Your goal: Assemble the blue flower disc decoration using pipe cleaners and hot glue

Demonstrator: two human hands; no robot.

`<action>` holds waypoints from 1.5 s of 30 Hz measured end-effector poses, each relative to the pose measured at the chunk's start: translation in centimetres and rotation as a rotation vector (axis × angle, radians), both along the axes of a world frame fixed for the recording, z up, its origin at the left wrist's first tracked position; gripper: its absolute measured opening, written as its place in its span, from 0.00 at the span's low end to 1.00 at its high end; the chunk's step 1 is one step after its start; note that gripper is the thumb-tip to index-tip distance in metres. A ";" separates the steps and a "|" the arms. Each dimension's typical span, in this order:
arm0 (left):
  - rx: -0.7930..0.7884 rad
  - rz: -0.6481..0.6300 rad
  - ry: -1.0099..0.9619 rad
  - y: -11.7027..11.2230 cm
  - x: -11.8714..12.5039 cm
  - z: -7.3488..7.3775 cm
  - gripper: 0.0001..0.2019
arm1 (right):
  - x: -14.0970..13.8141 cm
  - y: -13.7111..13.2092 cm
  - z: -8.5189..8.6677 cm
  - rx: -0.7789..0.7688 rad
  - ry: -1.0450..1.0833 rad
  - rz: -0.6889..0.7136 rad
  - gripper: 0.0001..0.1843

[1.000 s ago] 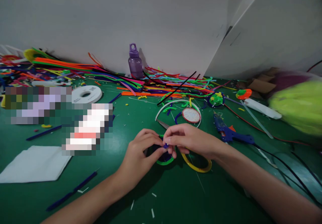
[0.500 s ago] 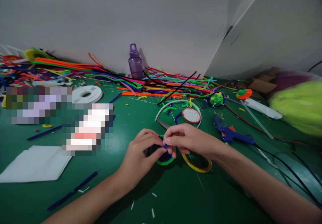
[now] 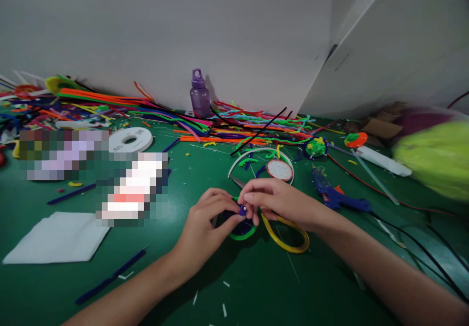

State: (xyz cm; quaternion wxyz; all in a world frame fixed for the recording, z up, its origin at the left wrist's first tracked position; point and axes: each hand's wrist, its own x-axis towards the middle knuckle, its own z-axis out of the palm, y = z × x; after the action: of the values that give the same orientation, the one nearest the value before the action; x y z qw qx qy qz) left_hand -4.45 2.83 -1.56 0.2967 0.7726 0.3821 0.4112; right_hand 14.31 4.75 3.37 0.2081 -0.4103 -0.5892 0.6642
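Close together at the middle, my left hand [image 3: 207,218] and my right hand [image 3: 269,196] both pinch a small dark-blue pipe cleaner piece [image 3: 242,210] with a tiny white spot on it. Right below lies a round dark-blue piece with a green pipe cleaner rim [image 3: 244,237], partly hidden by my fingers. Scissors with a yellow handle [image 3: 289,248] lie under my right hand, their blade showing beyond it. Behind my hands are a white ring [image 3: 234,162] and a white disc with a red edge [image 3: 280,169].
To the right lies a blue glue gun [image 3: 340,200] with its cord. Many coloured pipe cleaners [image 3: 227,138] and a purple bottle [image 3: 200,96] line the wall. A white spool [image 3: 141,142], white folded paper [image 3: 54,238] and a blue pipe cleaner [image 3: 112,277] lie left.
The view has shifted slightly. My right fingers have moved a little off the blue piece, so its white spot now shows; both hands stay in nearly the same place.
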 end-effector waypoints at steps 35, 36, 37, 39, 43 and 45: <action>-0.035 0.024 0.026 -0.1 0.1 0.2 0.02 | -0.5 -0.4 -0.1 -0.028 -0.072 -0.013 0.06; -0.037 0.023 0.026 -0.1 0.1 0.3 0.02 | -0.5 -0.3 -0.1 -0.041 -0.064 -0.009 0.07; -0.039 0.021 0.027 -0.1 0.1 0.3 0.02 | -0.4 -0.3 -0.1 -0.049 -0.055 -0.006 0.07; -0.045 0.019 0.027 -0.1 0.1 0.3 0.02 | -0.4 -0.3 0.0 -0.041 -0.057 -0.012 0.07; -0.049 0.013 0.030 0.0 0.1 0.2 0.01 | -0.6 -0.4 0.2 0.001 -0.097 -0.034 0.05; -0.050 0.011 0.031 0.0 0.2 0.2 0.01 | -0.7 -0.5 0.2 0.017 -0.108 -0.035 0.04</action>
State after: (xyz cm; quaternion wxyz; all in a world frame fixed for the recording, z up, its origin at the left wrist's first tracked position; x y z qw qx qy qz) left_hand -4.27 2.87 -1.38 0.3079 0.7690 0.4009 0.3912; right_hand 13.63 4.30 3.62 0.1910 -0.4541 -0.5979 0.6323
